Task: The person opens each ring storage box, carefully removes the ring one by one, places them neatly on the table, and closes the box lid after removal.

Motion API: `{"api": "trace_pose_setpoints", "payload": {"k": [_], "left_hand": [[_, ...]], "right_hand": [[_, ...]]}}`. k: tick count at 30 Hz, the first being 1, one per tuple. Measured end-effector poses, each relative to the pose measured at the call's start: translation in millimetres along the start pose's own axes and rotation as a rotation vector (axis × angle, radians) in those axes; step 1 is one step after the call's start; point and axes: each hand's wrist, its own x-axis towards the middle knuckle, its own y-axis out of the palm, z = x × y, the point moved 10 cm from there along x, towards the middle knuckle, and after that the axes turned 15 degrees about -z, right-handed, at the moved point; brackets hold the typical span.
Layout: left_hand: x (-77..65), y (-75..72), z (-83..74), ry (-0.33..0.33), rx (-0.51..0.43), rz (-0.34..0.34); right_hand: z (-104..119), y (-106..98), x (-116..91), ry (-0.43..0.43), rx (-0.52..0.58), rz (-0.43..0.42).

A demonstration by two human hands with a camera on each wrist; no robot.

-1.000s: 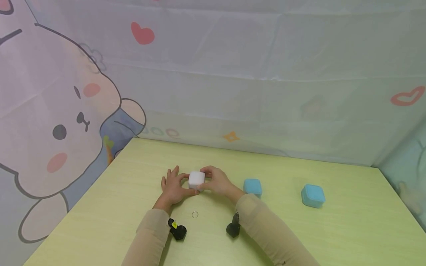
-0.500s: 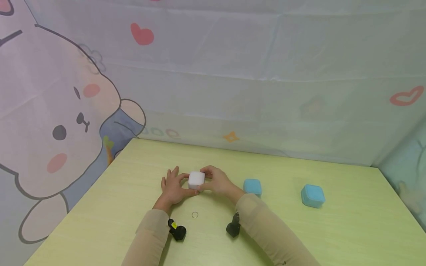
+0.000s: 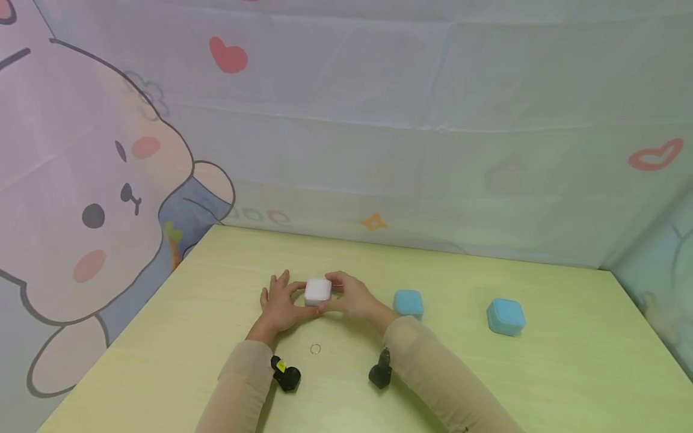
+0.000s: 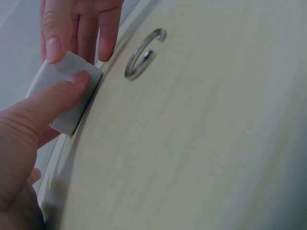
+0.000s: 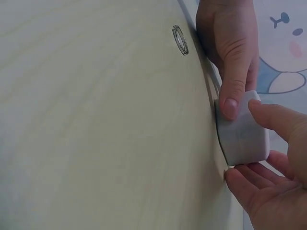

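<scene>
Both hands hold a small white box [image 3: 317,292] with rounded corners, close over the table. My left hand [image 3: 281,308] grips it from the left, thumb on the near side and other fingers spread beyond. From the right, my right hand [image 3: 354,296] pinches it between thumb and fingers. In the left wrist view the left thumb presses across the white box [image 4: 67,76]. The right wrist view shows the box [image 5: 244,136] between both thumbs, its lid down. A thin silver ring with a gap [image 3: 316,349] lies on the table nearer the body, apart from the hands.
Two light-blue boxes of similar shape stand to the right, a nearer blue box [image 3: 408,304] beside the right forearm and a farther blue box [image 3: 506,317]. Black wrist cameras sit below each wrist. A printed cloth [image 3: 346,120] hangs behind the table [image 3: 574,361].
The head view has shifted slightly, so everything sits a little farther left in it. Both hands keep the same hold on the white box.
</scene>
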Motion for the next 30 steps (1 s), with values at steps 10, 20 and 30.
{"api": "trace_pose_setpoints", "payload": {"k": [10, 20, 30], "left_hand": [[-0.3, -1.2, -0.8, -0.007, -0.003, 0.008], [2.4, 2.2, 1.2, -0.004, 0.009, 0.005], [2.0, 1.6, 0.6, -0.004, -0.004, -0.005]], "right_hand": [[0, -2, -5, 0.008, -0.033, 0.0], [-4, -5, -6, -0.011, -0.028, -0.009], [-1, -12, -9, -0.022, -0.013, -0.011]]}}
